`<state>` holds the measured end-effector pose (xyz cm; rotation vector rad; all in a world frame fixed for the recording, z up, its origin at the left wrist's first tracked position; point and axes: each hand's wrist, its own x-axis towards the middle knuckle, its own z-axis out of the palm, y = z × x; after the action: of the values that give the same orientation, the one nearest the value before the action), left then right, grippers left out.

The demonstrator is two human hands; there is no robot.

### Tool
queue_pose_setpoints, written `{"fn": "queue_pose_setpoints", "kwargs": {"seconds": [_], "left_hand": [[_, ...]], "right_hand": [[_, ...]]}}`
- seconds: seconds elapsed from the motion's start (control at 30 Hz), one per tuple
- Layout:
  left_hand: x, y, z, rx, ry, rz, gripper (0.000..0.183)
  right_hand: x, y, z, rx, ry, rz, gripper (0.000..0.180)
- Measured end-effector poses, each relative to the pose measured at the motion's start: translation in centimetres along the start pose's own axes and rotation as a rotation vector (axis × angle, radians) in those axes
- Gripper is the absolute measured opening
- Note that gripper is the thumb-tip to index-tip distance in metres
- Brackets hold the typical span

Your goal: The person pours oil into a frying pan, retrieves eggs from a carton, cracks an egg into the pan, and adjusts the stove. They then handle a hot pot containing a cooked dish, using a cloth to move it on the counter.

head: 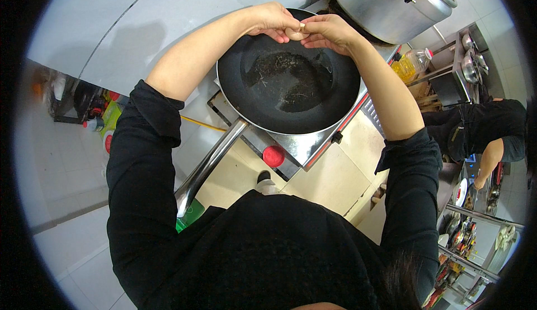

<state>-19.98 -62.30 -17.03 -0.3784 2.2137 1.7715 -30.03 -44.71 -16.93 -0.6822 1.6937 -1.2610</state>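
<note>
My left hand (272,21) and my right hand (329,32) meet over the far side of a large black frying pan (289,119). Between their fingertips they hold a small, rounded, pale brown thing that looks like an egg (296,35). A small whitish bit shows at its top, by my thumbs. Dark wet patches of what looks like oil cover the pan's bottom. Its long metal handle (213,159) points towards me, to the lower left. Under the pan stands a metal gas stove (308,147).
A large aluminium pot (388,8) stands at the upper right, near an oil bottle (411,64). A round red thing (273,156) is at the stove's front. A yellow hose (203,123) runs left. At far right another person (482,129) works at a counter.
</note>
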Motion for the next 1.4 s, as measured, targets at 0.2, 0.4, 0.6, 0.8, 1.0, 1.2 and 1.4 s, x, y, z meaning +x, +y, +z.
{"fn": "queue_pose_setpoints", "kwargs": {"seconds": [0.2,0.4,0.6,0.8,1.0,1.2,1.4], "left_hand": [[0.5,0.2,0.5,0.116,0.072,-0.041,0.022],[1.0,0.4,0.6,0.158,0.105,0.002,0.029],[1.5,0.3,0.6,0.202,0.183,0.038,0.033],[2.1,-0.1,0.4,0.241,0.169,0.066,0.033],[1.0,0.6,0.6,0.279,0.172,0.024,0.038],[-10.3,-0.1,0.8,0.805,0.345,0.202,0.047],[-25.0,-5.0,7.0,0.953,-0.062,-0.239,0.059]], "right_hand": [[0.4,-0.3,0.7,-0.069,0.059,0.003,0.041],[1.1,0.1,1.0,-0.177,0.127,-0.033,0.045],[2.1,1.0,1.0,-0.140,0.169,-0.102,0.044],[2.2,1.4,1.2,-0.141,0.196,-0.133,0.042],[1.7,1.0,1.2,-0.092,0.163,-0.096,0.043],[-0.9,-0.2,-0.5,0.086,0.160,-0.069,0.041],[-2.4,-1.5,-2.0,0.134,0.155,-0.093,0.042]]}}
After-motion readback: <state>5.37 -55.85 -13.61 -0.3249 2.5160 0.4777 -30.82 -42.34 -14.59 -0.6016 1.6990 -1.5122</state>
